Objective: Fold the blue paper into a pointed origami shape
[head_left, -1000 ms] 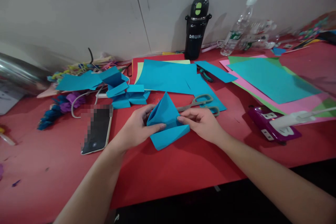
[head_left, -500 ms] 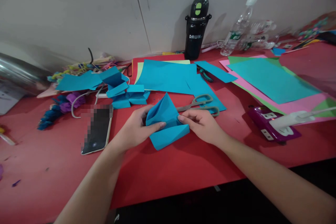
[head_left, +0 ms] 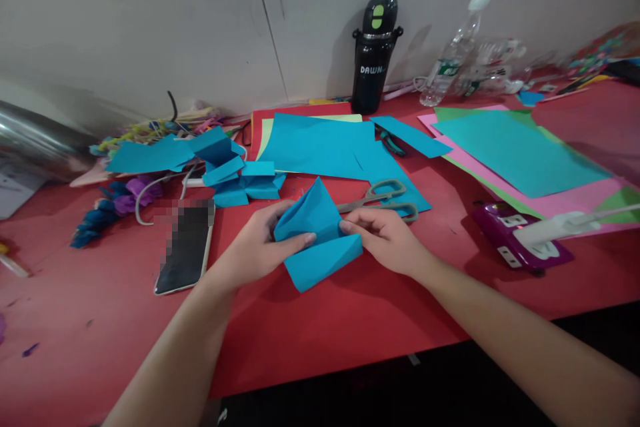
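Observation:
A partly folded sheet of blue paper [head_left: 314,213] is held between both hands above the red table, its peak pointing away from me and a flap bent toward me. My left hand [head_left: 267,237] grips its left side, thumb on top and the other fingers mostly behind it. At the right edge, my right hand [head_left: 383,233] pinches the paper between thumb and fingertips. Just behind the right hand lies a pair of scissors [head_left: 385,192], handles to the right, partly over a blue paper piece [head_left: 400,177].
Folded blue papers [head_left: 233,177] lie at the back left, behind a phone [head_left: 187,247]. A black bottle [head_left: 374,57] stands by the wall, with a plastic bottle [head_left: 450,57] to its right. Coloured sheets [head_left: 523,153] and a purple power strip [head_left: 515,237] occupy the right.
The front flap of the blue paper has shifted slightly toward me, and its left side has spread a little further left. Both hands keep nearly the same place and grip.

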`<state>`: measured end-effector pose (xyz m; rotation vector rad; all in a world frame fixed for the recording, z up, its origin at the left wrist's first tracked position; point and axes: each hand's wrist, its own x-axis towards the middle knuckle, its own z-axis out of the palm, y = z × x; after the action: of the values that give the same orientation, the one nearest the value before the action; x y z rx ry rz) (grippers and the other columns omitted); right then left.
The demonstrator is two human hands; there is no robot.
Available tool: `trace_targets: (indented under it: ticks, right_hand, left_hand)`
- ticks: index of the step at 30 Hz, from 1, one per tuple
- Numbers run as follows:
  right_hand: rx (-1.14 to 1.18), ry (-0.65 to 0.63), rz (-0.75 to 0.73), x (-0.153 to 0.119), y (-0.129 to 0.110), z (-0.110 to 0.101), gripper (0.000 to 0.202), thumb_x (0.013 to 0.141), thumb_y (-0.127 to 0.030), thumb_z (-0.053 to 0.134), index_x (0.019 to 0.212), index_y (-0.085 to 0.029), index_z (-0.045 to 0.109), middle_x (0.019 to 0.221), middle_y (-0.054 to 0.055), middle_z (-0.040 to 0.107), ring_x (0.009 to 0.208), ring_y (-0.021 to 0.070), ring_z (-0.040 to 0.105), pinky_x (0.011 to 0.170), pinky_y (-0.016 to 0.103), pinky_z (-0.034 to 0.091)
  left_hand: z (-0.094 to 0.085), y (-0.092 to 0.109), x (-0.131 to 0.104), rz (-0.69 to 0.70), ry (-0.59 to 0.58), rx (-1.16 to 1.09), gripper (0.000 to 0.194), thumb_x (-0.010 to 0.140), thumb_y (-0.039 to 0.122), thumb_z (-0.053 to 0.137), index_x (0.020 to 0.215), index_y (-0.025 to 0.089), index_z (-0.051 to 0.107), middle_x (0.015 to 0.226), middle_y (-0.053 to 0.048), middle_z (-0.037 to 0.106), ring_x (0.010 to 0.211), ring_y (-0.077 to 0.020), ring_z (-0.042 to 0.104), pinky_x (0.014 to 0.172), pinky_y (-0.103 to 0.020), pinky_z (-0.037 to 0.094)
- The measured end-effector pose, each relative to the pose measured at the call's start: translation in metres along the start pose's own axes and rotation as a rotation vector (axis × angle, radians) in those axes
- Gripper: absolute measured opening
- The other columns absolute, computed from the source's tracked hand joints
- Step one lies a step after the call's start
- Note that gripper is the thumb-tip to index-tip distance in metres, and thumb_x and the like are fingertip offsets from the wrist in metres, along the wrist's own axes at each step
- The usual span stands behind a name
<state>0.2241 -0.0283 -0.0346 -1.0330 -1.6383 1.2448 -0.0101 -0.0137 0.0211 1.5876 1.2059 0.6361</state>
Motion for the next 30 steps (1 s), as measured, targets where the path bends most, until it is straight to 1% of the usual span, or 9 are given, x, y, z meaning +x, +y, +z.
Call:
trace_targets:
  ticks: [2, 4, 6, 8, 13, 18, 20, 25, 30]
  right_hand:
    - [0.017, -0.027, 0.001, 0.001, -0.001, -0.003, 0.031, 0.095, -0.042, 0.057, 0.074, -0.020, 0.061, 0.067, 0.000, 0.053, 0.061, 0.0133, 0.046, 0.055, 0.026, 0.037]
    - [0.031, -0.094, 0.009, 0.002, -0.002, -0.007, 0.030, 0.094, -0.043, 0.058, 0.075, -0.020, 0.063, 0.067, 0.000, 0.054, 0.061, 0.0133, 0.047, 0.054, 0.026, 0.038]
    - [0.033, -0.213, 0.020, 0.003, -0.006, -0.011, 0.029, 0.094, -0.042, 0.059, 0.076, -0.019, 0.065, 0.068, 0.000, 0.057, 0.061, 0.0130, 0.048, 0.055, 0.025, 0.040]
    - [-0.001, -0.350, 0.017, 0.005, -0.011, -0.016, 0.027, 0.094, -0.039, 0.060, 0.077, -0.019, 0.068, 0.068, 0.000, 0.060, 0.061, 0.0126, 0.051, 0.057, 0.025, 0.042]
    - [-0.136, -0.564, -0.031, 0.012, -0.028, -0.019, 0.020, 0.093, -0.034, 0.062, 0.084, -0.021, 0.074, 0.077, -0.001, 0.071, 0.068, 0.0135, 0.062, 0.062, 0.024, 0.047]
    - [-0.195, -0.633, -0.064, 0.015, -0.040, -0.016, 0.012, 0.088, -0.030, 0.069, 0.082, -0.022, 0.076, 0.081, -0.001, 0.073, 0.070, 0.0137, 0.065, 0.064, 0.024, 0.048]
    - [-0.208, -0.660, -0.040, 0.014, -0.043, -0.015, 0.013, 0.088, -0.031, 0.069, 0.081, -0.023, 0.076, 0.077, -0.001, 0.072, 0.066, 0.0136, 0.064, 0.059, 0.024, 0.047]
    - [-0.219, -0.743, 0.044, 0.011, -0.048, -0.014, 0.017, 0.088, -0.034, 0.067, 0.082, -0.020, 0.075, 0.077, 0.000, 0.071, 0.067, 0.0136, 0.062, 0.062, 0.024, 0.046]
    - [-0.129, -0.776, 0.127, 0.013, -0.045, -0.013, 0.018, 0.087, -0.033, 0.068, 0.083, -0.017, 0.074, 0.071, -0.001, 0.066, 0.063, 0.0109, 0.055, 0.059, 0.023, 0.043]
  left_hand:
    - [-0.006, -0.002, -0.003, -0.028, -0.048, -0.118, 0.049, 0.074, 0.039, 0.082, 0.118, 0.026, 0.066, 0.111, -0.006, 0.071, 0.101, -0.0300, 0.066, 0.076, -0.034, 0.055]
    - [-0.013, -0.004, -0.004, -0.019, -0.149, -0.304, 0.063, 0.075, 0.049, 0.078, 0.132, 0.027, 0.060, 0.129, -0.010, 0.066, 0.115, -0.0343, 0.062, 0.085, -0.037, 0.055]
    - [-0.017, -0.006, -0.002, -0.010, -0.239, -0.473, 0.068, 0.081, 0.066, 0.062, 0.135, 0.024, 0.058, 0.132, -0.015, 0.064, 0.118, -0.0366, 0.061, 0.088, -0.042, 0.054]
    - [-0.017, -0.006, 0.001, -0.035, -0.284, -0.509, 0.068, 0.088, 0.070, 0.046, 0.131, 0.021, 0.061, 0.128, -0.017, 0.067, 0.111, -0.0353, 0.065, 0.086, -0.043, 0.055]
    - [-0.005, 0.000, 0.006, -0.102, -0.371, -0.276, 0.050, 0.095, 0.058, 0.047, 0.097, 0.018, 0.077, 0.095, -0.012, 0.077, 0.090, -0.0265, 0.071, 0.082, -0.035, 0.054]
    - [-0.003, 0.006, 0.010, -0.145, -0.641, -0.102, 0.026, 0.087, 0.044, 0.068, 0.079, 0.022, 0.079, 0.065, -0.001, 0.067, 0.061, -0.0142, 0.059, 0.058, -0.024, 0.046]
    - [-0.002, 0.006, 0.012, -0.149, -0.737, -0.084, 0.022, 0.085, 0.042, 0.070, 0.079, 0.022, 0.078, 0.061, 0.000, 0.063, 0.056, -0.0126, 0.055, 0.054, -0.023, 0.045]
    - [0.004, 0.005, 0.017, -0.178, -0.843, -0.081, 0.017, 0.084, 0.032, 0.069, 0.080, 0.018, 0.078, 0.061, 0.000, 0.063, 0.055, -0.0112, 0.054, 0.053, -0.021, 0.045]
    - [0.007, 0.008, 0.014, -0.150, -0.826, -0.115, 0.012, 0.081, 0.017, 0.063, 0.073, 0.015, 0.073, 0.056, 0.004, 0.053, 0.050, -0.0071, 0.042, 0.048, -0.018, 0.037]
